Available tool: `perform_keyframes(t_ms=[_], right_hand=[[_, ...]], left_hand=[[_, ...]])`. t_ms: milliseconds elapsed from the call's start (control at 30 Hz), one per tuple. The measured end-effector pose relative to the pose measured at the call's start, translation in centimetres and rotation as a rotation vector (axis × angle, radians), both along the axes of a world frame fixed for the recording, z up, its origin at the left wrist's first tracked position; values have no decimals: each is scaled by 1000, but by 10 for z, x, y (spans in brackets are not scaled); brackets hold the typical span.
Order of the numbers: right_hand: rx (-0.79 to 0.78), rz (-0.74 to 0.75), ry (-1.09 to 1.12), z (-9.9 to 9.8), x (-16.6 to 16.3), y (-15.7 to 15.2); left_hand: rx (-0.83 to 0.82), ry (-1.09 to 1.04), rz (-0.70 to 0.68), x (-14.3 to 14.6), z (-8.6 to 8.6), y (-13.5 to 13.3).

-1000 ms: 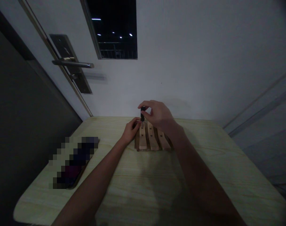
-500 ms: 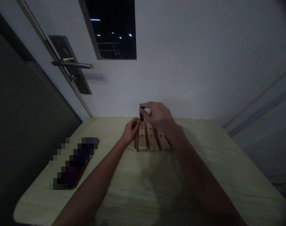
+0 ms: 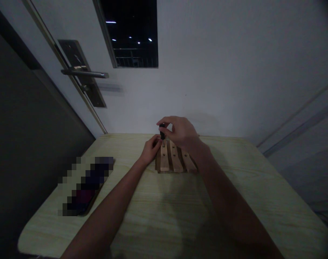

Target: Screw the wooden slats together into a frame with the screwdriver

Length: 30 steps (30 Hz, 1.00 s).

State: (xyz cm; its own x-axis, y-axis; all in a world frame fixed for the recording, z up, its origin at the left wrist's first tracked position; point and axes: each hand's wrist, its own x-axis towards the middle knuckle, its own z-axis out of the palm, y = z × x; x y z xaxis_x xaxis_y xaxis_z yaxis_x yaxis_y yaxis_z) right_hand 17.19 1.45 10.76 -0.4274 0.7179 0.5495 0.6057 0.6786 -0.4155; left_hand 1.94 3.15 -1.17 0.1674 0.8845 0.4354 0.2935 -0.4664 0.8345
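First comes a pale wood-look worktop, with a dark, flat, blurred thing on its left side. Farther in, three light wooden strips with holes sit on a brown base. The left hand is at the base's left edge; I cannot tell if its grip is pinching anything. The right hand has a narrow grip on a small black-handled screwdriver, nearly upright, its metal end down at the leftmost strip. Behind stands a white door with a metal handle.
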Motion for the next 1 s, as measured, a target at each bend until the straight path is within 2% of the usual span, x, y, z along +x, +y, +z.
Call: perform_keyframes(t_ms=[267,767,1000], right_hand=[[6,-89,12,3,0,-7],[-28,-74,3,4,3,-3],[3,-27,-10,-1,2,-1]], left_hand=[[-28,1,6,0,4,-3],[-28,7,-3,1,8,-5],[-33,25,2,1,6,-3]])
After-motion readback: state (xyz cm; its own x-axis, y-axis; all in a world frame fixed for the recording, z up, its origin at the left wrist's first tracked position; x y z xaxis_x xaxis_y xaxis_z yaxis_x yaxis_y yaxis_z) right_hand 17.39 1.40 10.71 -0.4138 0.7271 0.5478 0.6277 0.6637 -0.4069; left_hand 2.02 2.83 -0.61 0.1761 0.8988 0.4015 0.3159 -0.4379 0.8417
